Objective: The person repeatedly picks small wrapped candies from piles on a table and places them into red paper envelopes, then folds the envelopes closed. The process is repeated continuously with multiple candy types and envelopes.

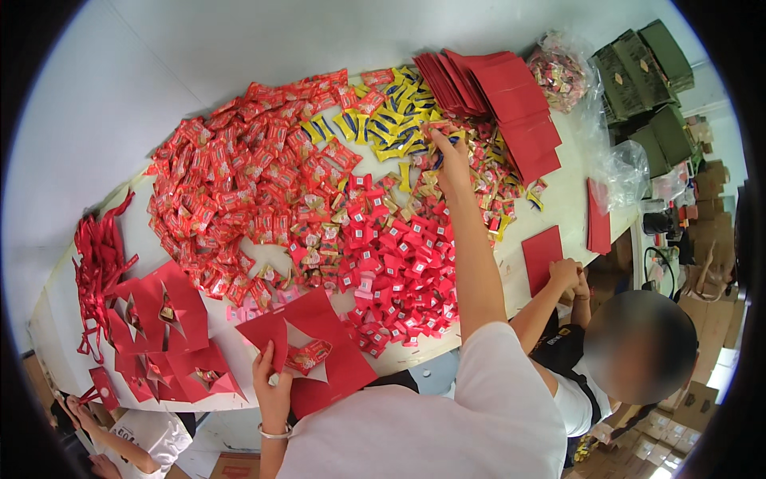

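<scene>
My left hand grips the edge of an opened red paper box, tilted at the table's near edge. Inside its cut-out opening lies a red wrapped snack packet. With the arm stretched far across the table, my right hand is closed at the fingertips around a small wrapped candy, partly hidden by the fingers. Next to it spread yellow-and-blue wrapped candies. Nearer me is a heap of small pink-red boxes with white square labels. A large pile of red snack packets covers the table's left half.
Stacked flat red boxes stand at the back right. Filled red boxes and red ribbons lie left. On the right, a person's hands are by a red card; another person's arm shows lower left.
</scene>
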### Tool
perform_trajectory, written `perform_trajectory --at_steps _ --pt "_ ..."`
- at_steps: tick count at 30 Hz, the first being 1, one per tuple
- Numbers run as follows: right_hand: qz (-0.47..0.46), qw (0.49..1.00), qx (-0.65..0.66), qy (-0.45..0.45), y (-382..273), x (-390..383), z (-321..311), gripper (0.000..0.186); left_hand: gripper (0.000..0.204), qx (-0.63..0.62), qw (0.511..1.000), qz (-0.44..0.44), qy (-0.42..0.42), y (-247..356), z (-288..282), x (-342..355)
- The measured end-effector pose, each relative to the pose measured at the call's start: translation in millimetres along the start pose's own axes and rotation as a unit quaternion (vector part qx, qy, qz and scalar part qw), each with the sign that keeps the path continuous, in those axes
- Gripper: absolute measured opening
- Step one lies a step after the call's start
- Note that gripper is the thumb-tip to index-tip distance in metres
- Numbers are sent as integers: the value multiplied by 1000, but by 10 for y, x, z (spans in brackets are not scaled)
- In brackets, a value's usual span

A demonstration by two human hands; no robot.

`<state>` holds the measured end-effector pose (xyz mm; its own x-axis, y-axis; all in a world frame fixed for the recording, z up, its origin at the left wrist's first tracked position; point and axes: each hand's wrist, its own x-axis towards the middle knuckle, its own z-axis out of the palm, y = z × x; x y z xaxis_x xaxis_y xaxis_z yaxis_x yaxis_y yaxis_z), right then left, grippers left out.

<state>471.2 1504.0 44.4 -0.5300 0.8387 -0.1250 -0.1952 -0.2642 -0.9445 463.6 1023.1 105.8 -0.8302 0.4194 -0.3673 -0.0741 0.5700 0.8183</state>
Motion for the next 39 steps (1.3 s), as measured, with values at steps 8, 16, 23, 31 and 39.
perform_trajectory --at_steps 8,16,23,31,39 --pt "221 918 317 -93 -142 -2764 1376 30 50 -43 998 26 -38 -47 156 184" --pt "-127 840 -445 -284 581 -3510 1310 36 48 -76 995 28 -63 -329 -241 58" --pt "-97 762 -524 -369 372 -3746 1526 68 45 11 994 68 -81 -575 -398 -63" --pt "-195 672 -629 -338 330 -4067 1580 29 45 -107 985 61 -117 -620 -444 -143" --pt "-1 774 -487 -405 692 -3924 1429 26 47 -89 986 28 -142 -733 -422 -218"
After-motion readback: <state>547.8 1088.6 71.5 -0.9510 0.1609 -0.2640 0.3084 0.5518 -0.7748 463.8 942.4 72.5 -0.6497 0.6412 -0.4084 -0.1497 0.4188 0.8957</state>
